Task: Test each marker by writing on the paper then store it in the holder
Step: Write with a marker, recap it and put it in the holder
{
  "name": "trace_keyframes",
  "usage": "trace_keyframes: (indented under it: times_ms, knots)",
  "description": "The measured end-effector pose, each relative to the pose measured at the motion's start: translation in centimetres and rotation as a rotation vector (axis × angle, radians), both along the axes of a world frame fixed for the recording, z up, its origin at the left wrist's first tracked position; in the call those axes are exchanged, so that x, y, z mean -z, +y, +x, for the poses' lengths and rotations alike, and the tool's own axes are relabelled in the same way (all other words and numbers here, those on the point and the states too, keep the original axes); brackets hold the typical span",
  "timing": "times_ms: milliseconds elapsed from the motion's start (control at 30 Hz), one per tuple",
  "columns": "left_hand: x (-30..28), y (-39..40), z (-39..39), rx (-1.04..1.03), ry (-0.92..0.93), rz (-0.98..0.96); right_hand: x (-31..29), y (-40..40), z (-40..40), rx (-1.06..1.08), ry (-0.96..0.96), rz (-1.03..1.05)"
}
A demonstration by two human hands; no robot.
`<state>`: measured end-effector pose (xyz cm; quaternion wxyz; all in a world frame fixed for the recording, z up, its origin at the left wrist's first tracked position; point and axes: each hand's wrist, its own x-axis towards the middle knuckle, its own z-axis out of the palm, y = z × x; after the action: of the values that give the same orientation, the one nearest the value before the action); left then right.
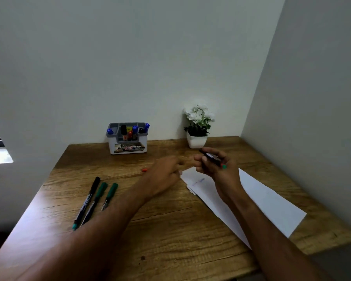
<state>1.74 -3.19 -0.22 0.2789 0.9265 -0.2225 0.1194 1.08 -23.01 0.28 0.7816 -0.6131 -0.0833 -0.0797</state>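
Note:
My right hand (215, 166) grips a black marker with a green end (212, 158) above the far corner of the white paper (272, 201), which carries faint blue writing. My left hand (166, 171) is blurred just left of it, fingers curled; whether it holds anything I cannot tell. Three capped markers (95, 199), one black and two green, lie side by side on the table at the left. The grey and white holder (128, 147) stands against the back wall with several blue, black and red markers in it.
A small red cap (144, 169) lies on the wooden table (170, 230) between the holder and my left hand. A white pot with white flowers (197, 128) stands at the back right. Walls close the table in behind and on the right.

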Motion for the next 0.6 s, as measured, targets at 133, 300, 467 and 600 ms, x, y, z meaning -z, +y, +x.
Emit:
trace_keyframes:
  times_ms: [133,300,467,600]
  knots:
    - [1.3,-2.0,-0.3,0.097,0.137,0.000,0.4,-1.7,-1.3,0.120,-0.016,-0.211]
    - [2.5,-2.4,0.3,0.083,0.220,0.027,1.9,-1.8,-2.0,0.171,-0.016,-0.460]
    - [3.0,-2.3,0.4,0.088,0.223,0.028,2.5,-1.2,-2.3,0.163,0.050,-0.585]
    - [3.3,-2.2,0.6,0.090,0.229,0.033,2.8,-1.5,-2.0,0.102,0.082,-0.673]
